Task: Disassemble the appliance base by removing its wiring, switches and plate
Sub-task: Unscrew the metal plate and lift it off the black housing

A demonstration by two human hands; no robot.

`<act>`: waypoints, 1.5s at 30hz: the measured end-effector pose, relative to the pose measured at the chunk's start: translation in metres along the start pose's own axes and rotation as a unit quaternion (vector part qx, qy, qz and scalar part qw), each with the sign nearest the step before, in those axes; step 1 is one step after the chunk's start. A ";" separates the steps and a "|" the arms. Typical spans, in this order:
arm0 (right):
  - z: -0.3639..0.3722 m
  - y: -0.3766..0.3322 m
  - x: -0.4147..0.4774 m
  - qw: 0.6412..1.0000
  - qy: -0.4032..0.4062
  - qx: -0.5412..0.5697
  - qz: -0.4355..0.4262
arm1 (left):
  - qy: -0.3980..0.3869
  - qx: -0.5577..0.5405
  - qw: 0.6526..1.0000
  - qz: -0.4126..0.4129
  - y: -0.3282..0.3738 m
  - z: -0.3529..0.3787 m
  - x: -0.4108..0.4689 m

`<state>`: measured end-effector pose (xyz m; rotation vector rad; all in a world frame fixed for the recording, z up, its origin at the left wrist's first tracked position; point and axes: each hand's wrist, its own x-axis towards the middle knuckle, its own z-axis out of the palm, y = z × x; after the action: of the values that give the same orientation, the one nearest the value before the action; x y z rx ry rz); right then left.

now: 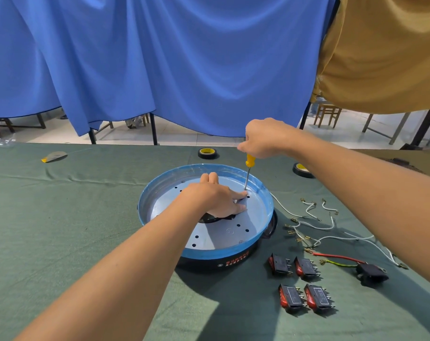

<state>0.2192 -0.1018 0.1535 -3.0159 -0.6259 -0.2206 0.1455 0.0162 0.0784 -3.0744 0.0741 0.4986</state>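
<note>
The appliance base (233,263), a round shallow drum with a black wall and a glossy blue film over its rim, is sitting on the green cloth table (61,217). Inside it the plate (223,232), a pale matt metal disc dotted with small round holes, is lying flat in its seat.

The left hand (216,200) is pressing down on the plate near the base's centre, fingers straight and spread. Its forefinger is reaching to the spot where the tool's tip is meeting the metal.

The right hand (265,139) is hovering above the base's far rim, fingers curled tightly round the top of the screwdriver (249,160). The tool's yellow plastic handle is showing below the fist, and its thin steel shaft is standing almost upright, with its tip down on the plate close inside the far right rim.

Right of the base, loose white wires (314,225) with small brass terminals are lying in curls on the cloth. Nearer than these, four boxy black switches (280,264) with red rockers are lying in two rows of two. Further right of them a black power socket (371,273) is trailing a red lead and a yellow-green lead.

Beyond the base, two rolls of black tape (207,153) with yellow cores are lying flat, one behind it and one behind and to its right. Behind the table, a blue curtain (184,70) is hanging in soft folds.
</note>
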 end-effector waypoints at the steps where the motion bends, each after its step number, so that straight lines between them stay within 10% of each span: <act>1: 0.001 -0.001 0.000 1.000 0.000 0.005 -0.002 | -0.002 -0.001 1.000 0.000 0.000 0.000 0.000; 45: 0.003 0.006 -0.005 0.999 0.023 0.019 0.012 | 0.004 -0.006 1.000 -0.001 -0.003 0.004 0.002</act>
<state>0.2175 -0.1086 0.1495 -2.9707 -0.5819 -0.2735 0.1465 0.0188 0.0739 -3.0884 0.0688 0.4883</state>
